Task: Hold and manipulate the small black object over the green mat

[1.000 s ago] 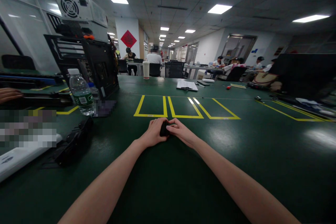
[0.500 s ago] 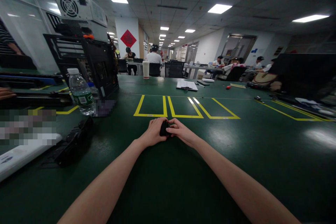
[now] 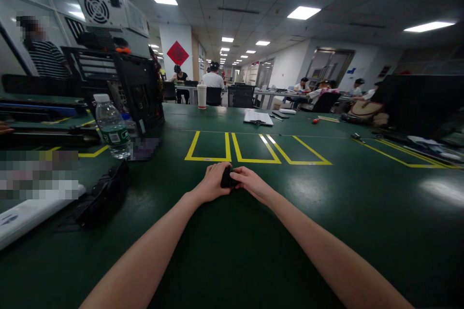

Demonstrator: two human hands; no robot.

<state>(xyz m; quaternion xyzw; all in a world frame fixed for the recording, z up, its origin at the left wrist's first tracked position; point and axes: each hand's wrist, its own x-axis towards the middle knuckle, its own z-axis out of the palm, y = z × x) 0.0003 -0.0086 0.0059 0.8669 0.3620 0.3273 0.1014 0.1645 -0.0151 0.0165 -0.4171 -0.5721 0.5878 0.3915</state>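
**Centrally, between left grip and right grip: small black object**

Clasped firmly in the left grip, with fingers curled over the far side and thumb along the near side; pinched at the right edge by thumb and fingertips of the right grip; directly between the two, touching both, and mostly covered by them; cannot tell exact shape, nor whether resting on the green table or lifted slightly off.

Located just nearer than the yellow tape outlines, roughly in line with the gap between left and middle ones; well apart from the clipboard and the white cup, both farther back; well apart, too, from the upright water bottle on the left, just beside the black computer case with a power supply on top; nearer on that side, a black strap-like item lying next to a long white item.
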